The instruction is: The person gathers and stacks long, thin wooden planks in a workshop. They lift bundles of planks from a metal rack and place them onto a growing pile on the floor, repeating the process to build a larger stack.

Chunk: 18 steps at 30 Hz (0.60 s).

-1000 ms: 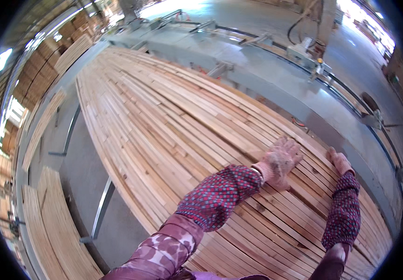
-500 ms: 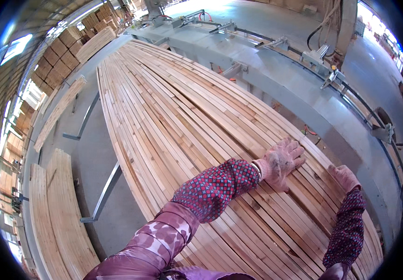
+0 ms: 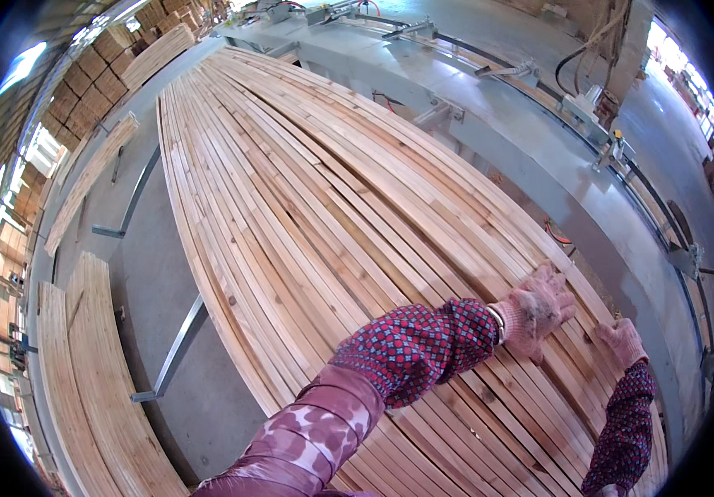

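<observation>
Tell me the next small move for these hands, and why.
I'd probably nudge the outer strips inward with the right hand, a little at a time. It sits at their outer edge, while the left hand lies spread across the strips beside it, well placed to steady them, and some strips look slightly apart.

The wooden strips point(image 3: 332, 215) are pinkish tan, gloves point(image 3: 537, 311) pink, sleeve covers point(image 3: 419, 344) red-and-blue checked.
</observation>
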Tool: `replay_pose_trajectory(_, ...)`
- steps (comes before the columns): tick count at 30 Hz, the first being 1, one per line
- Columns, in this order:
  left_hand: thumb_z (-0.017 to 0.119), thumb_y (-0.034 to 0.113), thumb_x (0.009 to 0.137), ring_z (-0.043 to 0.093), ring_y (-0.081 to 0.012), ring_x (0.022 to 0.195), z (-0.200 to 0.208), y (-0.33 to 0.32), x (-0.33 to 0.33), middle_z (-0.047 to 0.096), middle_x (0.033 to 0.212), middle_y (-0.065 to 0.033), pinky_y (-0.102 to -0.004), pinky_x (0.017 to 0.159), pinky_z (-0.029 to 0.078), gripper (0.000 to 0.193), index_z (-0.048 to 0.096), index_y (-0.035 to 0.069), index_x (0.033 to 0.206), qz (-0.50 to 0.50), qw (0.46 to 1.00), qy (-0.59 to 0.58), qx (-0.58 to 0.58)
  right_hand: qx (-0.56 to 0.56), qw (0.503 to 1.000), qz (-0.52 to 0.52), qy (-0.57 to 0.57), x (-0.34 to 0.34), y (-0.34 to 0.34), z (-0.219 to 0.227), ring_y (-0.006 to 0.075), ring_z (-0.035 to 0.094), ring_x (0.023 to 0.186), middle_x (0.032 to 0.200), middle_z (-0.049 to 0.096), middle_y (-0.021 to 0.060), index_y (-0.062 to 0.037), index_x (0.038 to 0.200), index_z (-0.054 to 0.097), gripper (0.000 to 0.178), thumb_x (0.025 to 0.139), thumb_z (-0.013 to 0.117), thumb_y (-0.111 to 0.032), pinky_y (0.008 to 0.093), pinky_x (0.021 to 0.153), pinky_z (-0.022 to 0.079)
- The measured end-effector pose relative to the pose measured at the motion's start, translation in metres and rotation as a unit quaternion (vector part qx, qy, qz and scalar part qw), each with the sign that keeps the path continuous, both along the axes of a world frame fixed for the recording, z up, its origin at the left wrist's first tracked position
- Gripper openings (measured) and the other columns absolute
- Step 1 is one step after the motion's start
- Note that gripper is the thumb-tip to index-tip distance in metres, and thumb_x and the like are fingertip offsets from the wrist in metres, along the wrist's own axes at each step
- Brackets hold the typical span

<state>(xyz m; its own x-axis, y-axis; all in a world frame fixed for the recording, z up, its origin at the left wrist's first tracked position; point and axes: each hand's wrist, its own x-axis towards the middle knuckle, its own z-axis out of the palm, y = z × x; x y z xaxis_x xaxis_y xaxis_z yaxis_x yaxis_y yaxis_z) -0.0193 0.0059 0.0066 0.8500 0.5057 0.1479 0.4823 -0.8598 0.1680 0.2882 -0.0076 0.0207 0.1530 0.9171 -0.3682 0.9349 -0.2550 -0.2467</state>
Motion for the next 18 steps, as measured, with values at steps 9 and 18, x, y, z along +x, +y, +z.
replay_pose_trajectory(9,0.078,0.065,0.060,0.046,-0.0301,0.132,-0.008,0.045,-0.072,0.054,0.135,-0.0089,-0.0545,0.117,0.025,0.095,0.058,0.008,0.134,0.012,0.999,-0.010,0.052,0.014,0.999,0.049,-0.006,-0.069,0.044,-0.009,0.0335,0.069,0.074,0.074,0.067,0.0237,0.0019,0.079,0.073,0.065,0.079,0.065,-0.063,0.0437,0.072,0.051)
replay_pose_trajectory(18,0.080,0.061,0.056,0.043,-0.0311,0.135,-0.009,0.068,-0.140,0.051,0.140,-0.0097,-0.0509,0.118,0.026,0.101,0.054,0.007,0.138,0.049,0.998,0.024,0.025,-0.037,0.998,0.041,-0.016,-0.144,0.078,-0.007,0.0346,0.069,0.104,0.104,0.073,0.0213,-0.0090,0.104,0.078,0.066,0.083,0.059,-0.069,0.0436,0.093,0.049)
